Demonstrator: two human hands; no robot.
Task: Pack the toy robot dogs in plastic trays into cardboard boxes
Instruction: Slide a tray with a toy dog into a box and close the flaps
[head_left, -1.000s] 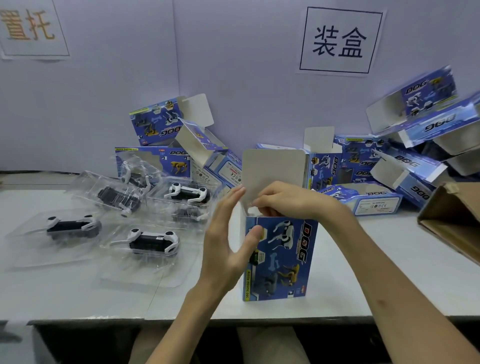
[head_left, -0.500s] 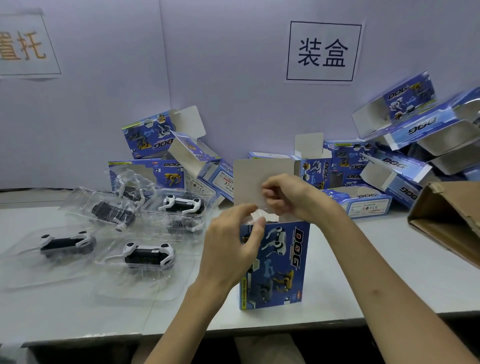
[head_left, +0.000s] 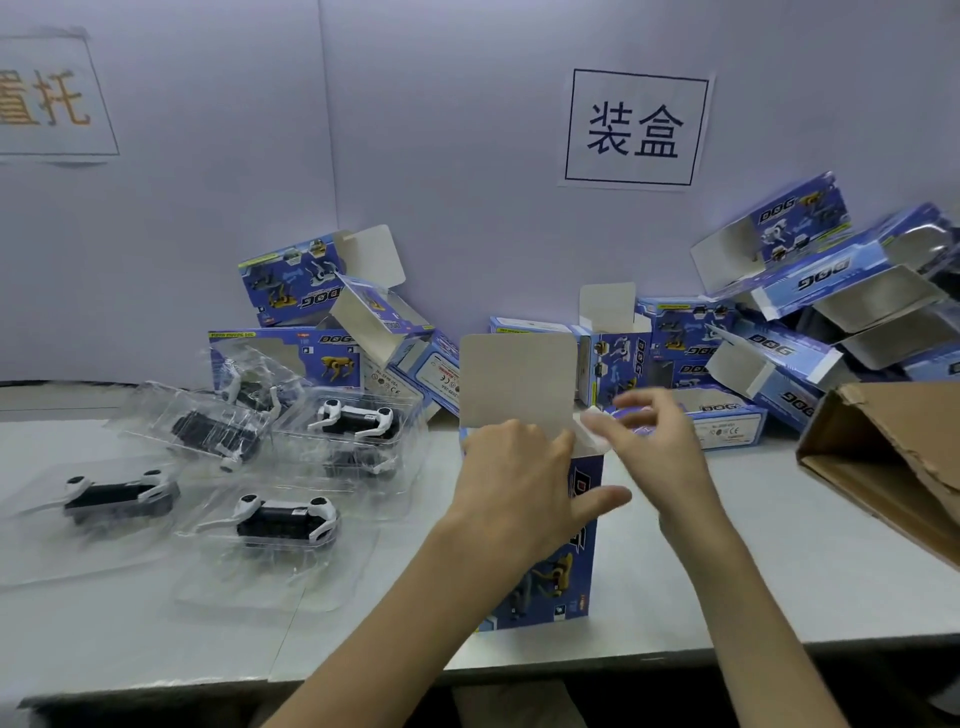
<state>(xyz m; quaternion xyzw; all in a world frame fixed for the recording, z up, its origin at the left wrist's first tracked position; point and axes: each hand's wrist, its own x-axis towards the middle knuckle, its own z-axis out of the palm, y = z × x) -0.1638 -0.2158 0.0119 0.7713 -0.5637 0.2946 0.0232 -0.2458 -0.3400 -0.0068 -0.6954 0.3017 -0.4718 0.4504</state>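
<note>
A blue toy-dog box (head_left: 566, 571) stands upright near the table's front edge, with its grey top flap (head_left: 519, 384) raised. My left hand (head_left: 519, 483) grips the box's upper front, fingers over the top edge and thumb across the printed face. My right hand (head_left: 660, 447) is blurred just right of the opening, its fingertips touching the small white side flap (head_left: 592, 428). Several clear plastic trays lie to the left, each with a black-and-white robot dog; the nearest tray (head_left: 280, 519) is about a hand's width from the box. The inside of the box is hidden.
Open blue boxes (head_left: 769, 364) are heaped along the back wall, more at the back left (head_left: 296, 286). A brown carton (head_left: 883, 457) lies open on its side at the right. The table's front edge (head_left: 623, 654) runs just below the upright box.
My left hand has closed onto the box's upper front. My right hand has left the top flap and moved right to the side flap. The view has shifted a little.
</note>
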